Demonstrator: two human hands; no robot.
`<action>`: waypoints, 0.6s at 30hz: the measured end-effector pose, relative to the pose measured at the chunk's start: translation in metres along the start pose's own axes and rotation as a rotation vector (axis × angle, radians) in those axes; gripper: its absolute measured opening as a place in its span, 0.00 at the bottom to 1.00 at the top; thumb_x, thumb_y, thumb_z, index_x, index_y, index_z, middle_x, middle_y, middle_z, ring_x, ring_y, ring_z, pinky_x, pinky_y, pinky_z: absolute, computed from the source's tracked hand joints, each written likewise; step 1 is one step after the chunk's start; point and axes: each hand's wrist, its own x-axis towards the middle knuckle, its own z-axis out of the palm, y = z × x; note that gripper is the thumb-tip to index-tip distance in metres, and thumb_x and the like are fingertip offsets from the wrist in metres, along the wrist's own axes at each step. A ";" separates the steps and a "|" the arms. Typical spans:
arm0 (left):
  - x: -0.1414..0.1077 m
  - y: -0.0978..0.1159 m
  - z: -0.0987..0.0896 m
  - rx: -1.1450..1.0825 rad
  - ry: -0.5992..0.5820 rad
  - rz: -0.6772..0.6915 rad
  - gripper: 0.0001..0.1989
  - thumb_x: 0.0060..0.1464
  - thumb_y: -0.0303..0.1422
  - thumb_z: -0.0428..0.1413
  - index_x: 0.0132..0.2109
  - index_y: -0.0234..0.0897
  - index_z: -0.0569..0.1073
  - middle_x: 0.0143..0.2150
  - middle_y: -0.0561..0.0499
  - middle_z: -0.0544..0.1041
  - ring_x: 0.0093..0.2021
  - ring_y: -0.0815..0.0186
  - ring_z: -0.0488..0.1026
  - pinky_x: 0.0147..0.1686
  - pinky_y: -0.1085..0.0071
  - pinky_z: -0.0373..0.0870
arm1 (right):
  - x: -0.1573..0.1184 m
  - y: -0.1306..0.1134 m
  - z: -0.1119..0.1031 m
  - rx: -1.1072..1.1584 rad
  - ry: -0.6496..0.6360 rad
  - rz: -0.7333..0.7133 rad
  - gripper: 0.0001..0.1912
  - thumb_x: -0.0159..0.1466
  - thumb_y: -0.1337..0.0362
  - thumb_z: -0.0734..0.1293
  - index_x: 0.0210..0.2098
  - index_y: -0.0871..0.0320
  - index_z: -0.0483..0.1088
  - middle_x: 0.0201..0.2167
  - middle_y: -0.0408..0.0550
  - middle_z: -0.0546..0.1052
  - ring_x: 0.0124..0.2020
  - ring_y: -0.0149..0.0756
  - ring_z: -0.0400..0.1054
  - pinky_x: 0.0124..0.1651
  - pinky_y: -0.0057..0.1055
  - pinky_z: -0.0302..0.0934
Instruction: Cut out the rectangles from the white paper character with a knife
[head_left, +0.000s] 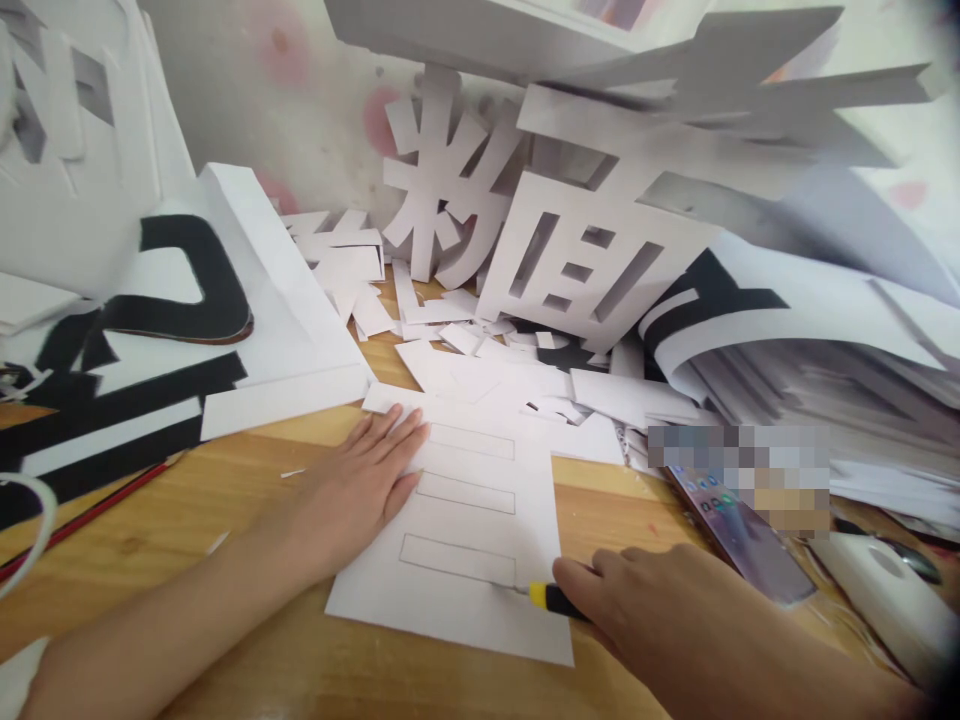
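A white foam board or card sheet [465, 620] lies flat on the wooden table, with three thin rectangles outlined on it. My left hand [360, 490] rests on the sheet's left side, fingers stretched out and lying flat. In my right hand [645, 600] is a craft knife [551, 597] with a black and yellow handle, fingers wrapped round it. Its blade tip points left, at the lower line of the nearest rectangle. Whether the blade has gone into the sheet I cannot tell.
Cut-out white characters [577, 260] stand at the back among scraps [457, 335]. Black lettering pieces [195, 290] lie left, near a red pencil [105, 510]. A phone [742, 530] and a white device [877, 590] lie right. Stacked sheets [795, 390] rise behind the phone.
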 end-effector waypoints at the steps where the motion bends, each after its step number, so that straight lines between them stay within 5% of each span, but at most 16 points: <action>1: 0.000 0.000 0.000 -0.004 0.007 0.002 0.27 0.65 0.42 0.33 0.62 0.30 0.59 0.64 0.46 0.56 0.65 0.59 0.49 0.61 0.58 0.49 | 0.000 0.001 0.001 0.009 0.006 0.001 0.18 0.46 0.80 0.65 0.32 0.54 0.65 0.25 0.43 0.75 0.23 0.39 0.71 0.18 0.32 0.43; 18: 0.002 0.003 -0.006 -0.018 -0.057 -0.021 0.27 0.64 0.41 0.34 0.62 0.30 0.58 0.65 0.46 0.55 0.65 0.58 0.48 0.61 0.57 0.50 | -0.006 0.006 0.006 0.014 -0.005 -0.006 0.19 0.45 0.82 0.64 0.30 0.54 0.66 0.22 0.43 0.75 0.19 0.42 0.70 0.17 0.33 0.36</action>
